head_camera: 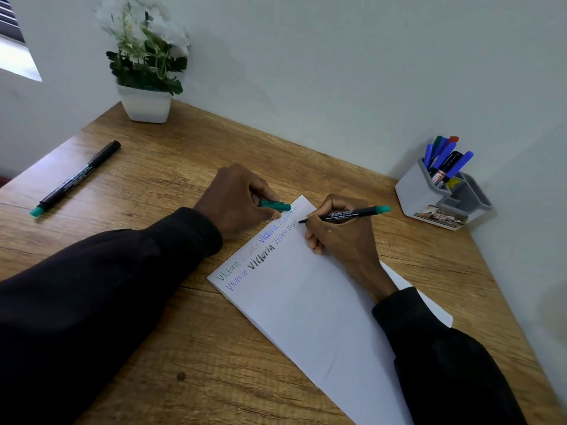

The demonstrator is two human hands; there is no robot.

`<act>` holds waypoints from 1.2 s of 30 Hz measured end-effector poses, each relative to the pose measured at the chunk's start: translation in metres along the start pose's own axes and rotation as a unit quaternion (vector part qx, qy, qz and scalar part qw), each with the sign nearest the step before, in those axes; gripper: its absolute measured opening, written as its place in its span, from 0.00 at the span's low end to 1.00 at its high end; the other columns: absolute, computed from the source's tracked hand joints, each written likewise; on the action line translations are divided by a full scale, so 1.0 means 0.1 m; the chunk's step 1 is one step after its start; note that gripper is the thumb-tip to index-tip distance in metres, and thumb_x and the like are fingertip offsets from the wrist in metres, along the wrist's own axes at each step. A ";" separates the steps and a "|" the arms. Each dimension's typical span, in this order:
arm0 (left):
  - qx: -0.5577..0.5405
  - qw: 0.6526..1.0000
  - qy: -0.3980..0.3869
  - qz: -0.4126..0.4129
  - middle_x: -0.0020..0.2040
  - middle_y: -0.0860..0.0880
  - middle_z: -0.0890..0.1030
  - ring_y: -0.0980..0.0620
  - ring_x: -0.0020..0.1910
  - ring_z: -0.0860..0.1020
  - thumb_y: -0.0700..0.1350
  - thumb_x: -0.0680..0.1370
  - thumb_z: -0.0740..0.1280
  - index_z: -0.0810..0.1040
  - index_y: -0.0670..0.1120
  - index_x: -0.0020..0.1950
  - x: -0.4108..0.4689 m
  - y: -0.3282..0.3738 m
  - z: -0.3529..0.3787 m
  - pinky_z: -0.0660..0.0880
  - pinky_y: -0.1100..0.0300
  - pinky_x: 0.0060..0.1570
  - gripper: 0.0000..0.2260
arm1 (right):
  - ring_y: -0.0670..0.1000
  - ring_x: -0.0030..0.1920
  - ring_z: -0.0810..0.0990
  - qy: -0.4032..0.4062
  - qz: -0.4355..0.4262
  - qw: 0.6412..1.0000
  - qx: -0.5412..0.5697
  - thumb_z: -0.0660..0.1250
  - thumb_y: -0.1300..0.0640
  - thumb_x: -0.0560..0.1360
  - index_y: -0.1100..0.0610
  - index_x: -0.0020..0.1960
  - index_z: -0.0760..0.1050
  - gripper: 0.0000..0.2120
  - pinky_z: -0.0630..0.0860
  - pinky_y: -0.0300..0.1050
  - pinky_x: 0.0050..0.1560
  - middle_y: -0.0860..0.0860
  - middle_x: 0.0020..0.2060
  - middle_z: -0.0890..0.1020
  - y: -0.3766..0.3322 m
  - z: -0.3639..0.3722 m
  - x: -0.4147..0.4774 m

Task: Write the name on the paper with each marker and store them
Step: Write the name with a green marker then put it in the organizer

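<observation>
A white sheet of paper (313, 305) lies slanted on the wooden desk, with "Victoria" written several times in different colours along its upper edge. My right hand (340, 237) grips a black marker with a green end (352, 214), its tip touching the paper near the far corner. My left hand (239, 200) rests at the paper's top edge and holds the green cap (276, 206). A second black marker with a green end (73, 179) lies loose at the desk's left. A grey pen holder (441, 191) at the right contains several markers.
A white pot with white flowers (145, 102) stands at the desk's back left corner by the wall. The wooden desk (184, 348) meets the wall behind and to the right. A window edge shows at the upper left.
</observation>
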State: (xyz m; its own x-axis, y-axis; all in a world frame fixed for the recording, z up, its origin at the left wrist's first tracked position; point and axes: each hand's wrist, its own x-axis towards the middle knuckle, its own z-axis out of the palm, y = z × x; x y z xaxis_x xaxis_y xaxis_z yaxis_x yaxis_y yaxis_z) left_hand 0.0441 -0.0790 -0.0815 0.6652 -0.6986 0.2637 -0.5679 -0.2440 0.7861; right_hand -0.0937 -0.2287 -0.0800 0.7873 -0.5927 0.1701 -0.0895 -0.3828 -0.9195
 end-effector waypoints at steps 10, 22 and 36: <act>0.001 1.000 0.002 -0.007 0.39 0.56 0.83 0.60 0.34 0.78 0.43 0.65 0.81 0.86 0.47 0.47 0.00 -0.01 0.00 0.73 0.73 0.35 0.13 | 0.57 0.24 0.79 0.003 -0.005 1.000 0.026 0.67 0.73 0.75 0.72 0.38 0.75 0.08 0.76 0.47 0.25 0.63 0.28 0.82 0.05 0.00 0.01; -0.004 1.000 -0.004 0.001 0.37 0.58 0.81 0.69 0.34 0.77 0.43 0.65 0.81 0.86 0.47 0.47 0.01 0.00 -0.01 0.71 0.76 0.33 0.12 | 0.57 0.24 0.80 0.009 0.003 0.999 0.033 0.67 0.73 0.76 0.73 0.39 0.75 0.07 0.78 0.46 0.25 0.64 0.30 0.82 0.04 0.00 0.03; 0.002 1.000 -0.005 -0.008 0.37 0.59 0.81 0.66 0.33 0.77 0.43 0.65 0.81 0.86 0.46 0.47 0.02 0.01 -0.01 0.73 0.75 0.33 0.12 | 0.57 0.24 0.81 0.022 0.024 0.999 0.014 0.67 0.73 0.73 0.73 0.39 0.75 0.04 0.78 0.45 0.25 0.63 0.29 0.83 0.00 0.00 0.05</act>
State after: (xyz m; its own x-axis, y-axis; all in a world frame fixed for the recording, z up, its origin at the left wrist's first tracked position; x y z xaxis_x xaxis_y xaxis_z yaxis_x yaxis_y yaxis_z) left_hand 0.0451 -0.0797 -0.0794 0.6699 -0.7006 0.2457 -0.5589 -0.2580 0.7881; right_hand -0.0897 -0.2315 -0.0795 0.7543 -0.6412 0.1410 -0.1090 -0.3340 -0.9362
